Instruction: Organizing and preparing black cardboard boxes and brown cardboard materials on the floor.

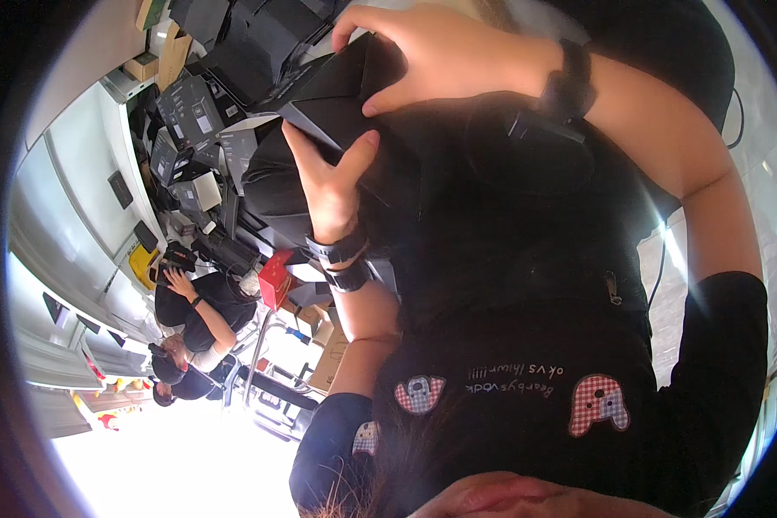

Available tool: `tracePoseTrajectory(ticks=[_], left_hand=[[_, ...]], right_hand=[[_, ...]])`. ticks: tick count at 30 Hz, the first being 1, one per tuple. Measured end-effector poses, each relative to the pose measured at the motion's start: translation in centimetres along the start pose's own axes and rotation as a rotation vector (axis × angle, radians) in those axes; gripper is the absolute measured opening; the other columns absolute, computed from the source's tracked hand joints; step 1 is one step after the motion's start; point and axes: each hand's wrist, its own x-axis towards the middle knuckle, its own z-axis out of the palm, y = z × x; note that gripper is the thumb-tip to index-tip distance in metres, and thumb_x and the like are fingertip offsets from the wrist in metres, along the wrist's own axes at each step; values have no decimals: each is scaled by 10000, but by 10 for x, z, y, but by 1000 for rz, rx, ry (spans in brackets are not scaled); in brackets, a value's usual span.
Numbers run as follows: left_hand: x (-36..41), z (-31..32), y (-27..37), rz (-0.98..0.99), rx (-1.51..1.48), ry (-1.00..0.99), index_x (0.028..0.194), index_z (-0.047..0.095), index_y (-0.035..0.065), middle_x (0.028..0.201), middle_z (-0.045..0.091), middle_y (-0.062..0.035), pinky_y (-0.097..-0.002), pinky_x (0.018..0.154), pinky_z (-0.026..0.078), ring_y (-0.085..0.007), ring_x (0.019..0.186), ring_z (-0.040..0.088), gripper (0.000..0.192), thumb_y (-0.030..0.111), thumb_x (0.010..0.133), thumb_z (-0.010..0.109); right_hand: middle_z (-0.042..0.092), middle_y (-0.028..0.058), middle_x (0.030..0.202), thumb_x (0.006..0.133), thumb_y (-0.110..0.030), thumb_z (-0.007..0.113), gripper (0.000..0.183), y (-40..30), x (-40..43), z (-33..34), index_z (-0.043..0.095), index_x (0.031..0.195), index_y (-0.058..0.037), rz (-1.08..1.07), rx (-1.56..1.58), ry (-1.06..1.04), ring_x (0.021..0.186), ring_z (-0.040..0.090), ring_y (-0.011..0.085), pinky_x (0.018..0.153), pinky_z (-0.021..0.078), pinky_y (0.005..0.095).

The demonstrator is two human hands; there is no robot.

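Note:
A black cardboard box [327,120] with angled panels or flaps sits over my lap, near the top middle of the view. My left hand [333,181] grips its near end, thumb and forefinger spread along the edges. From the right, my right hand [427,61] reaches over the far part, its fingers on the upper edge and its thumb lower on the side. The other fingers of my left hand are hidden. Dark bands circle both wrists. The box's lower part merges with my black clothing, so its full shape cannot be told.
Flat black cardboard pieces [272,39] and printed black boxes [191,113] are heaped at the upper left. A red box [275,280] stands near my left forearm, beside a metal tube frame [257,349]. A co-worker [201,311] sits farther left, with another person beyond.

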Motion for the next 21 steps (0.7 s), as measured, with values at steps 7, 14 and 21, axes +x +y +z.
tracePoseTrajectory(ticks=[7,14,21], left_hand=[[-4,8,-8,-46,-151,70,1395,364,-45,1293,526,-191,-397,1061,382,-303,1171,527,735,-101,693,575],[-1,17,-19,-69,-229,123,1333,344,3,1170,522,-121,-306,869,472,-192,999,549,667,-102,735,620],[-3,30,-21,-47,-81,112,1318,369,-17,1205,532,-136,-375,980,428,-249,1092,539,609,-112,761,597]], right_hand=[[689,157,901,711,-330,837,613,-1,4,10,520,1205,-152,-6,-27,42,824,684,335,712,519,408],[672,174,971,714,-306,825,664,18,6,26,465,1238,-114,-105,-42,165,858,672,350,730,520,429],[663,184,1008,663,-351,824,772,13,1,19,452,1291,-97,-4,-142,125,861,670,381,738,533,445]])
